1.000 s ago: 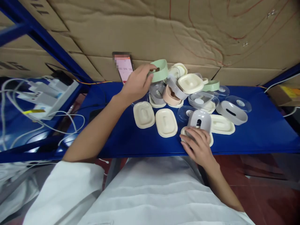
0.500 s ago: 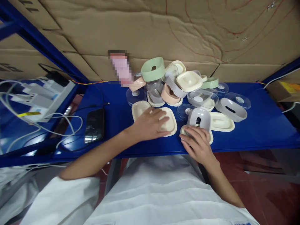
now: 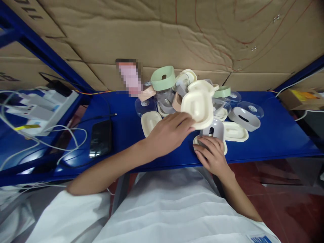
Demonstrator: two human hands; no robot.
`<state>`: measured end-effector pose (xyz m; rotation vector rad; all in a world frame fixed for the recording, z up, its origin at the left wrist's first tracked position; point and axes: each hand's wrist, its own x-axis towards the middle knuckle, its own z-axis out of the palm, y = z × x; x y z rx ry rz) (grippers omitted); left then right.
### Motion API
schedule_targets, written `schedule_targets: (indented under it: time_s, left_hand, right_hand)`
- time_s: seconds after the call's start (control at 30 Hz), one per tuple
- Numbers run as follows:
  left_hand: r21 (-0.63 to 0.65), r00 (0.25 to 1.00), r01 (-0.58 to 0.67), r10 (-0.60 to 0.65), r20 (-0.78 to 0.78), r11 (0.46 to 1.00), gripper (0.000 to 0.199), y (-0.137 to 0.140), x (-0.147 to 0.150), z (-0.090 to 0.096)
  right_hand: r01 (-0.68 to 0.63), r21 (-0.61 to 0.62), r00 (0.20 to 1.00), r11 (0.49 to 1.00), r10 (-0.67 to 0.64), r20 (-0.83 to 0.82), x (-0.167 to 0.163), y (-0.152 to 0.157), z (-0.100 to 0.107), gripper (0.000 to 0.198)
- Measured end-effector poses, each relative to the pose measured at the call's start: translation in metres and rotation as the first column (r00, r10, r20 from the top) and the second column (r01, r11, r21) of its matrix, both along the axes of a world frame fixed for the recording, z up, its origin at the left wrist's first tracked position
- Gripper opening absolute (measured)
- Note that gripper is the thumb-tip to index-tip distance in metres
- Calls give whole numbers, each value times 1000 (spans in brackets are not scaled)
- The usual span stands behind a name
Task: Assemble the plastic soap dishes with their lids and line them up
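My left hand [image 3: 172, 133] is closed on the near edge of a cream plastic tray [image 3: 198, 109] with a raised middle, held tilted above the table in front of the pile. My right hand [image 3: 211, 153] lies over the near end of a light grey oval shell [image 3: 214, 128] with a dark slot, its fingers curled onto it. That shell sits on a cream base [image 3: 225, 148], partly covered by my hand. Left of my left hand, another cream tray [image 3: 149, 122] lies on the table. To the right is one more cream tray [image 3: 236, 131].
Behind my hands is a pile with a green shell [image 3: 163, 78], peach shells and clear lids. A grey shell [image 3: 244, 118] stands at right. A black phone [image 3: 100, 138] and a power strip [image 3: 53, 111] with white cables are at left. Cardboard [image 3: 141, 33] lines the back.
My left hand has picked up a cream tray from the table and carried it up and to the right. My right hand stays on the grey shell. The view has shifted slightly.
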<state>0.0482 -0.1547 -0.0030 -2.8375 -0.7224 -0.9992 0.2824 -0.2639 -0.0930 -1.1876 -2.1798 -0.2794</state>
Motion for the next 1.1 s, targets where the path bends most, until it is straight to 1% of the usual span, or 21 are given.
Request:
schedule_targets:
  time_s: [0.07, 0.13, 0.17, 0.2, 0.27, 0.3, 0.37, 0.43, 0.5, 0.57, 0.6, 0.67, 0.73, 0.8, 0.9, 0.93, 1.0, 1.03, 1.1]
  left_hand:
    - [-6, 1000, -12, 12, 9, 1000, 18, 29, 22, 6]
    - [-49, 1000, -9, 9, -3, 999, 20, 61, 41, 7]
    - [-63, 1000, -5, 5, -3, 998, 23, 76, 47, 6]
    - [-76, 1000, -26, 26, -3, 997, 29, 88, 52, 4]
    - [-86, 998, -58, 59, 2, 995, 38, 98, 52, -2]
    - [-87, 998, -65, 65, -2, 994, 40, 97, 48, -6]
    - [-84, 999, -44, 42, -26, 995, 42, 78, 36, -15]
    - [-89, 999, -12, 7, -48, 996, 39, 44, 22, -24]
    - [-150, 993, 67, -82, -90, 986, 31, 4, 14, -35]
    - [-180, 979, 147, -169, -113, 973, 26, -34, 11, -47]
    - [-195, 965, 168, -201, -168, 966, 29, -48, 11, -53]
    - [-174, 954, 160, -198, -226, 972, 40, -66, 10, -65]
    - [-182, 951, 119, -165, -261, 976, 40, -73, 2, -74]
    - [-194, 961, 53, -103, -257, 980, 30, -75, -14, -79]
    - [-174, 981, -32, -2, -194, 984, 19, -80, -46, -81]
    - [-177, 987, -44, 15, -163, 983, 16, -83, -56, -82]
    - [-199, 995, -64, 47, -86, 978, 12, -89, -72, -86]
    - [-212, 996, -83, 74, -49, 974, 15, -91, -77, -89]
    - [-228, 991, -132, 135, -1, 965, 33, -94, -83, -94]
  right_hand:
    - [-5, 7, 1000, 1000, 5, -1, 0, 0, -1, 23]
    - [4, 20, 1000, 1000, -4, -6, 0, 0, -2, 23]
    - [22, 30, 1000, 999, -22, -21, 1, -1, -2, 23]
    - [54, 43, 998, 998, -52, -45, 2, -2, -3, 22]
    - [146, 58, 984, 988, -139, -112, 4, -3, -4, 22]
    - [193, 53, 973, 980, -185, -138, 5, -3, -4, 21]
    - [265, 22, 955, 964, -259, -146, 7, -4, -5, 20]
    - [291, -19, 950, 956, -291, -115, 9, -3, -6, 23]
    - [278, -44, 954, 960, -281, -105, 10, -3, -6, 25]
    - [258, -35, 952, 966, -260, -164, 12, -5, -6, 25]
    - [262, -14, 942, 965, -259, -215, 14, -7, -5, 25]
    - [296, 36, 907, 955, -269, -324, 19, -12, -4, 24]
    - [310, 71, 879, 948, -257, -402, 26, -17, -3, 25]
    - [248, 69, 886, 966, -197, -421, 31, -20, -3, 26]
    - [66, 5, 921, 998, -59, -386, 33, -20, -4, 32]
    - [1, -28, 927, 1000, -11, -374, 31, -18, -5, 35]
    - [-123, -102, 928, 987, 78, -365, 26, -15, -6, 39]
    - [-180, -138, 923, 974, 119, -366, 22, -13, -7, 40]
    - [-278, -199, 910, 940, 191, -369, 13, -11, -7, 40]
